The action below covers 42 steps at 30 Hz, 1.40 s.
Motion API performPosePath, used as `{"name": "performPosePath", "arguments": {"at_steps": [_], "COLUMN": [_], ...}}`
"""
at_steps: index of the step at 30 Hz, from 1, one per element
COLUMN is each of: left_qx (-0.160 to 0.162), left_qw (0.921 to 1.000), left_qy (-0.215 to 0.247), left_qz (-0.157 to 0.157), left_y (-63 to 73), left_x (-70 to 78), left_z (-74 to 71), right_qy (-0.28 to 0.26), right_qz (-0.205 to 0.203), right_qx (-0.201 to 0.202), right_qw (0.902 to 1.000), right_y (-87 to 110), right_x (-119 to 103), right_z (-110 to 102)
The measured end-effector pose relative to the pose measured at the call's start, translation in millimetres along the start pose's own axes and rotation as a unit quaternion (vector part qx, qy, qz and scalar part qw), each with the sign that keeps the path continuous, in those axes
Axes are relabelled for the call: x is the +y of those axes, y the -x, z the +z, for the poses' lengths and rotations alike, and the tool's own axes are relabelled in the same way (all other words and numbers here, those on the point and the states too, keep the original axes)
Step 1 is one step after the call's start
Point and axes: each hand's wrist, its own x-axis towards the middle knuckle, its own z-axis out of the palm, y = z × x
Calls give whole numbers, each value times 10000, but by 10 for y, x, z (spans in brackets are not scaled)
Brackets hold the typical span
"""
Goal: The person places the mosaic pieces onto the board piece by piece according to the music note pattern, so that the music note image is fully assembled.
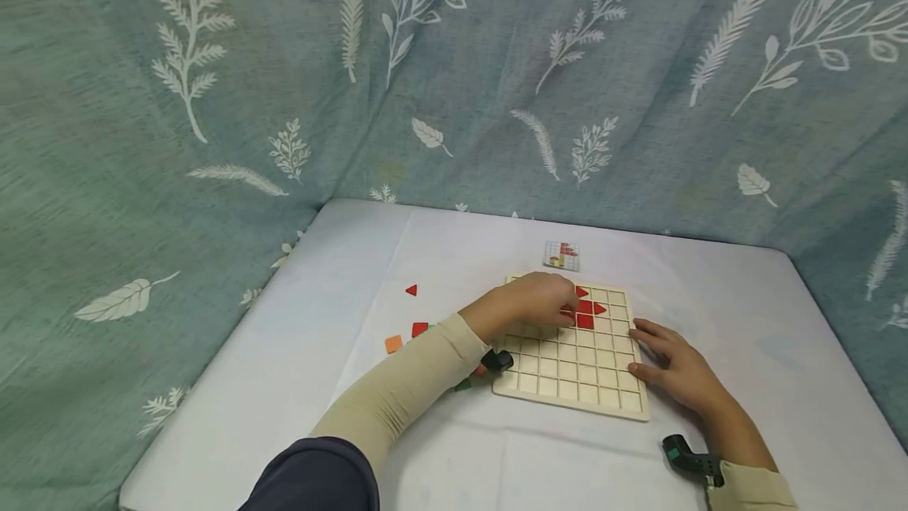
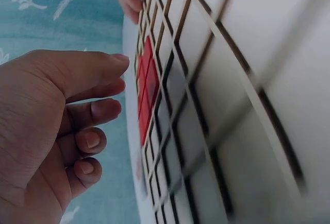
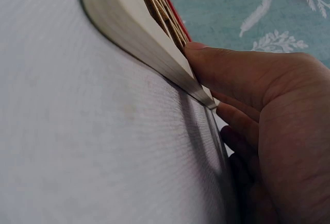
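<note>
From afar I judge the work partly done: red tiles occupy upper cells of the wooden grid board on the counter, an orange square lies unplaced, my left hand arches above them, its hold unclear, and my right hand, fingers extended, touches the board.

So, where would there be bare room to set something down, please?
The white table is bare left of the orange square, right of the right hand and in front of the grid board. It is crowded left of the board, where loose pieces lie beside the left sleeve.
</note>
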Motion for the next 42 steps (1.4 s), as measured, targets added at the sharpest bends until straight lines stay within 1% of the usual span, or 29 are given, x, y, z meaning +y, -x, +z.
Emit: {"name": "performPosePath", "arguments": {"at_steps": [2,5,11,16,21,23,26,29,32,35,38,42], "left_qx": [-13,-55,-34,96,289,348,309,213,121,72,23,-24], "left_qw": [10000,9997,9974,9942,9913,9889,9830,9725,9643,9641,9644,9597], "left_qy": [-2,-17,146,271,331,388,578,925,1157,1133,1130,1240], "left_qz": [-91,-247,-711,-1037,-1238,-1389,-1717,-2125,-2380,-2402,-2391,-2522], "left_y": [103,288,688,989,1282,1399,1579,1763,1922,2041,2129,2226], "left_x": [-46,-125,-284,-404,-576,-649,-733,-765,-765,-760,-748,-725], "left_z": [-10,13,57,24,13,28,49,83,127,171,202,216], "right_qy": [-15,-48,-54,-53,-71,-72,-49,-23,-56,-111,-142,-163], "right_qz": [-5,8,103,29,37,57,53,23,11,57,127,120], "right_qx": [26,48,-26,18,15,1,-19,19,29,23,-53,-126], "right_qw": [10000,10000,9999,10000,10000,10000,10000,10000,10000,9999,9998,9997], "right_y": [3,12,43,68,57,51,46,45,48,48,43,29], "right_x": [0,7,22,19,-3,-7,-11,-12,-28,-41,-49,-57], "right_z": [-5,-4,-5,-31,-41,-39,-43,-47,-52,-41,-15,19]}}
